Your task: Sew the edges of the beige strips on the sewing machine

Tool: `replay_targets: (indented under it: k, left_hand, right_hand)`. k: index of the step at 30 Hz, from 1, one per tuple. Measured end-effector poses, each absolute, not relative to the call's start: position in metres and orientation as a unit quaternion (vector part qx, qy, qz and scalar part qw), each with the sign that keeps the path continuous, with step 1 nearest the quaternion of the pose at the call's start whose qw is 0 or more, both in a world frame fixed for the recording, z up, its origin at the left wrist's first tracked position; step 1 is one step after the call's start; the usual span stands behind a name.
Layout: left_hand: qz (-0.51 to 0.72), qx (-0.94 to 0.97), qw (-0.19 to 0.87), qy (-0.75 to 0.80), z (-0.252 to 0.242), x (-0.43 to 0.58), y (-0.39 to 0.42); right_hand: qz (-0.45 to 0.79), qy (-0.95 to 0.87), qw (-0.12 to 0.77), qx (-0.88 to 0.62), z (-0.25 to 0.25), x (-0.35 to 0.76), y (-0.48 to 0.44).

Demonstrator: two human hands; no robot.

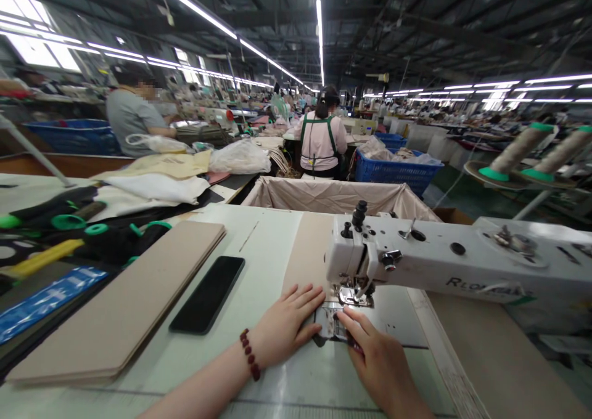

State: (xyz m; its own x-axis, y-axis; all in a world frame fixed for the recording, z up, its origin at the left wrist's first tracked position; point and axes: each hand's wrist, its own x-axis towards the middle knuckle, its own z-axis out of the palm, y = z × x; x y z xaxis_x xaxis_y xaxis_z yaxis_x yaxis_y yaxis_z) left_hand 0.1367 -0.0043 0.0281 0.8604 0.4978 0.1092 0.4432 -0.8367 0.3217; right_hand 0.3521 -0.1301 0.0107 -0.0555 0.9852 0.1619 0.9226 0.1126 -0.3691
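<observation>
My left hand (287,323), with a red bead bracelet (250,352) on its wrist, lies flat on the table by the presser foot (354,296) of a white industrial sewing machine (416,252). My right hand (377,357) rests on a small grey piece of material (329,323) under the foot, its fingers covering part of it. A strip of beige material (308,252) runs back from there across the table. To the left lie a black smartphone (207,294) and a stack of beige panels (120,302).
Black pieces with green trim (60,234) and white and cream fabric (152,185) lie at the left. Thread cones (518,151) stand at the right. Ahead are a fabric-lined bin (337,197), blue crates (395,172) and co-workers (321,138) at other stations.
</observation>
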Motion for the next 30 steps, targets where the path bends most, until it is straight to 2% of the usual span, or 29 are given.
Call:
replay_targets:
  k: [30]
  left_hand:
    - [0.114,0.95,0.14,0.256,0.0274,0.139,-0.0022]
  right_hand:
    - [0.067,-0.723,0.19,-0.66,0.0096,0.3497,-0.1281]
